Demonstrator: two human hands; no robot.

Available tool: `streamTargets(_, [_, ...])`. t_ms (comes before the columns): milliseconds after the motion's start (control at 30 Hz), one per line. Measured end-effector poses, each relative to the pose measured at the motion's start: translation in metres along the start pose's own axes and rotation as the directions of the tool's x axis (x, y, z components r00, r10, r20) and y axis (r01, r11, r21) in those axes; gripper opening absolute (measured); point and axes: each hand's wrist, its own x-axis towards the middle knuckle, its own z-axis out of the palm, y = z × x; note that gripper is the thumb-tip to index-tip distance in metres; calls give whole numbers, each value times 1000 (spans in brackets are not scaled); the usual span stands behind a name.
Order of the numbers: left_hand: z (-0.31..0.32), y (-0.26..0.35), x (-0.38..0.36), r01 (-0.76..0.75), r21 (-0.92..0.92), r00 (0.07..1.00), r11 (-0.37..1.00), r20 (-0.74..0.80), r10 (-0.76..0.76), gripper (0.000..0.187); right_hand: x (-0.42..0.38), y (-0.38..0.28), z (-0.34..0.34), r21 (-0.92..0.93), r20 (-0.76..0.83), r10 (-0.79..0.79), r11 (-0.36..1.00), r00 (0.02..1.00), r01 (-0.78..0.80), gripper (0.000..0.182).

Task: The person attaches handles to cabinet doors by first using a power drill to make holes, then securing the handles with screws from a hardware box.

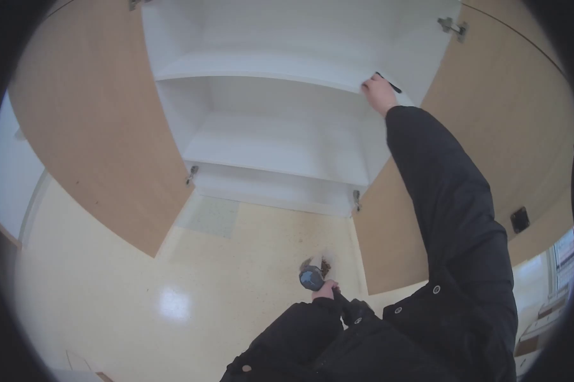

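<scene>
My right hand (pixel 380 94) is closed at the right end of the upper white shelf (pixel 261 67), fingertips right at its front edge. A thin black stick-like object (pixel 389 83) shows along the hand, partly hidden behind it. Low in front of my body, my left hand (pixel 327 290) is closed round a dark tool (pixel 311 278) with a rounded blue-grey end; its exact kind I cannot tell. The open cabinet stands before me, with a lower white shelf (pixel 277 143) beneath the upper one.
Wooden doors stand open on both sides, the left door (pixel 102 121) and the right door (pixel 497 140), with metal hinges (pixel 452 27) showing. Below lies a pale, shiny floor (pixel 236 286) with a grey patch (pixel 210 216). A window (pixel 566 254) shows at the far right.
</scene>
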Motion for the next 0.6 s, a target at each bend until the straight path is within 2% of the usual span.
streamTargets(67, [1, 13, 9, -72, -34, 997, 997, -14, 72, 11, -9, -21, -1, 131, -254, 81, 990, 964, -49, 14])
streamTargets(100, [6, 10, 11, -64, -21, 998, 998, 5, 64, 11, -23, -34, -6, 132, -298, 112, 988, 948, -76, 14])
streamTargets(167, [14, 11, 27, -92, 74, 995, 993, -41, 96, 9, -60, -72, -11, 514, -489, 376, 853, 787, -89, 13])
streamTargets(200, [18, 5, 36, -95, 126, 994, 987, -36, 101, 9, -92, -82, -18, 579, -524, 456, 810, 719, -92, 14])
streamTargets(267, [27, -6, 53, -84, 245, 996, 966, -14, 90, 8, -172, -102, -44, 806, -350, 564, 588, 748, -66, 18])
streamTargets(333, [36, -7, 74, -109, 345, 994, 932, 20, 109, 8, -236, -146, -85, 952, -202, 610, 306, 766, 7, 22])
streamTargets(400, [39, -9, 95, -212, 483, 977, 850, 104, 185, 12, -307, -129, -117, 884, -319, 409, 453, 855, 113, 14])
streamTargets(467, [44, -8, 106, -270, 567, 963, 778, 151, 225, 15, -359, -83, -145, 797, -503, 83, 430, 860, 424, 23])
streamTargets(500, [53, -6, 109, -297, 591, 955, 750, 172, 243, 16, -375, -61, -158, 757, -554, 3, 419, 833, 502, 25])
streamTargets(533, [68, -7, 108, -312, 589, 950, 746, 191, 246, 15, -380, -37, -170, 672, -687, 184, 531, 703, 517, 17])
streamTargets(567, [80, -7, 106, -324, 590, 946, 739, 203, 252, 15, -386, -15, -181, 592, -790, 336, 636, 513, 495, 10])
streamTargets(600, [89, -8, 104, -335, 591, 942, 734, 211, 259, 15, -392, 6, -189, 551, -831, 401, 689, 386, 471, 9])
